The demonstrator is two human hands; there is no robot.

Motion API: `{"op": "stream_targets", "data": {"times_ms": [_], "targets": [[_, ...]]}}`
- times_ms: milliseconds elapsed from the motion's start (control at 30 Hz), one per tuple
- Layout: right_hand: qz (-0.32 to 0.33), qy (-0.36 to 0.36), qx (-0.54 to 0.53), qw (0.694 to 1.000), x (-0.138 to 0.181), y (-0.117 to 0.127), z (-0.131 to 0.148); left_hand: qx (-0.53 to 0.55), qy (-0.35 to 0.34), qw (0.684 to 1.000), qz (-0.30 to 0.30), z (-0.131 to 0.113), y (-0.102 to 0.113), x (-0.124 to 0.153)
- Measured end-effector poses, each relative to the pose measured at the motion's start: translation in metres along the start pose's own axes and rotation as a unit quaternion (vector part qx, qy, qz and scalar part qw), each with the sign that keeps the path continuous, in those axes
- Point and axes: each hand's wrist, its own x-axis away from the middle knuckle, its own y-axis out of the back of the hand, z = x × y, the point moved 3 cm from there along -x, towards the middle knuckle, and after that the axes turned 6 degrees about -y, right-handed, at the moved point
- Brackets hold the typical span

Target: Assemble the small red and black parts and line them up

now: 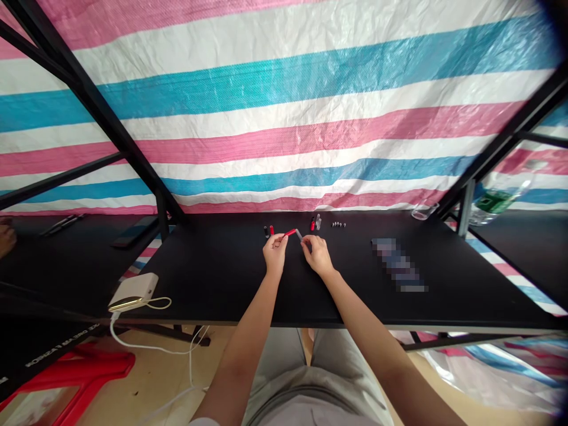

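Note:
My left hand (276,253) pinches a slim red tube (290,232) that points to the right. My right hand (316,253) has its fingers closed on a slim clear tube (299,235), slanting up to the left. The far ends of both tubes meet or nearly meet between my hands; I cannot tell if they are joined. Just beyond my left hand stand a small black piece (266,231) and a small red piece (272,229). Past my right hand are another red piece (312,224) and clear pieces (318,222). Several tiny silvery parts (338,224) lie in a row farther right.
A black table (213,278) spans the view. On it are a blurred-out flat object (398,264), a white box (134,290) with a cable, and a clear cup (425,210). A bottle (497,201) stands right; another person's hand (6,236) shows far left.

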Motion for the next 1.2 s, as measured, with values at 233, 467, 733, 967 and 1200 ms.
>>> {"op": "stream_targets", "data": {"times_ms": [233,467,733,967,1200], "targets": [[-0.003,0.037,0.014,0.999,0.0001,-0.0016,-0.0021,0.017,0.004,1.0,0.004,0.0028,0.0009,-0.0005],[-0.019,0.055,0.007,0.998,0.0,-0.0012,-0.0019,0.037,0.005,0.999,0.0,0.0055,0.0011,-0.0005],[-0.011,0.059,0.004,0.998,0.0003,-0.0011,-0.0008,0.009,0.01,1.0,0.018,0.007,0.001,-0.0008],[-0.026,0.039,-0.018,0.999,-0.0004,-0.0017,-0.0063,-0.017,0.005,0.988,0.154,0.0077,-0.0033,0.0001],[-0.029,0.045,-0.026,0.998,-0.0013,-0.0024,-0.0068,-0.079,-0.077,0.968,0.224,0.0092,-0.0083,0.0052]]}}
